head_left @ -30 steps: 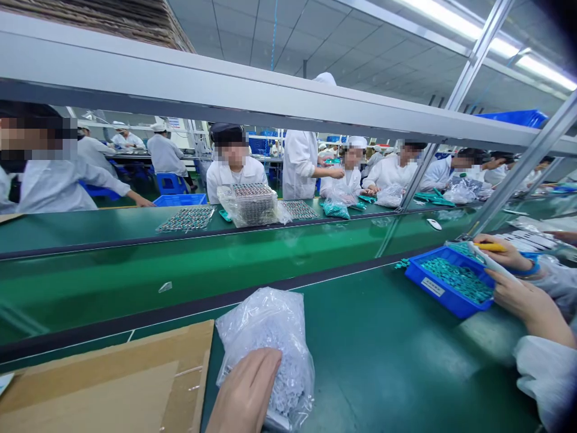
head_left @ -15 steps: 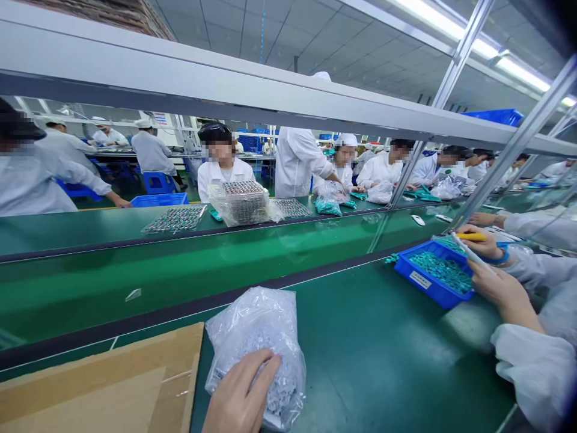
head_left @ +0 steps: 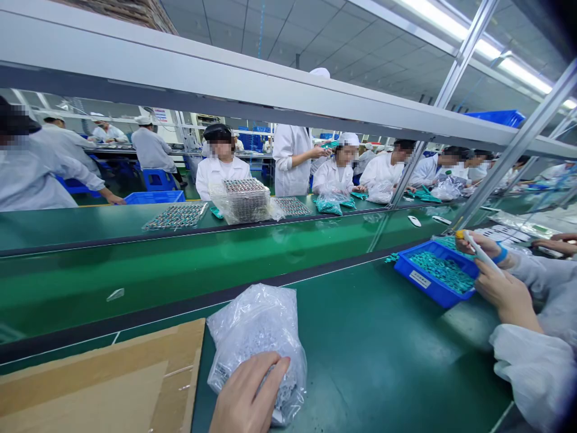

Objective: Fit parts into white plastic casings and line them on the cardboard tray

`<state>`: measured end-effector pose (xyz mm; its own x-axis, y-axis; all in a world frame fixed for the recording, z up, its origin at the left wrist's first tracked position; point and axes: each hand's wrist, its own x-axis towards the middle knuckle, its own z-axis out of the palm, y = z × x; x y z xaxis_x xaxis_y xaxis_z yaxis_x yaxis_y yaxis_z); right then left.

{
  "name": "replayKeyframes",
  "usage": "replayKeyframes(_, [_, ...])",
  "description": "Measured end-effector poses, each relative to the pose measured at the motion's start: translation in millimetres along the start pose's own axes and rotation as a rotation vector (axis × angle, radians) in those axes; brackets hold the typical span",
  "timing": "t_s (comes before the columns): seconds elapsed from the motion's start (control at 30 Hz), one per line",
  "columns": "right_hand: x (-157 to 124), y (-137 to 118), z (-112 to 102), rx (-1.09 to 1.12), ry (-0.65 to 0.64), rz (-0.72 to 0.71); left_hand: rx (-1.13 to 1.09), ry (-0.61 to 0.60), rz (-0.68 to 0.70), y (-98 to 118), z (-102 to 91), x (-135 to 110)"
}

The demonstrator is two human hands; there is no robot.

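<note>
Left hand [head_left: 246, 394]: fingers released on clear plastic bag [head_left: 256, 325]
Right hand [head_left: 507, 294]: fingers clenched on white yellow-tipped tool [head_left: 480, 252]
Nearby: blue tray [head_left: 433, 282] of teal parts [head_left: 444, 272] on green tabletop [head_left: 383, 361]

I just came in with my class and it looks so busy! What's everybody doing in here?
This is a big factory room with long green conveyor belts. A hand rests on a clear plastic bag of small pale parts, next to a cardboard sheet. Over on the right, two white-sleeved hands hold a white pen-like tool by a blue bin of small teal parts. Across the belt, people in white coats work at their own spots.
</note>
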<state>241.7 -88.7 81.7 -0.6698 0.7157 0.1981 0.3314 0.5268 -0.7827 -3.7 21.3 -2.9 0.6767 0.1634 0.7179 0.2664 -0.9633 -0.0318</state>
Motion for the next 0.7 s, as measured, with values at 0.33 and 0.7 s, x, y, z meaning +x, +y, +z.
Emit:
replayKeyframes(0.33, [-195,16,-206,0.203,0.425,-0.195,-0.041,0.013,-0.012,3,-0.8,0])
replayKeyframes(0.7, [-294,66,-214,0.285,0.779,-0.172,-0.026,0.024,-0.014,4,0.6,-1])
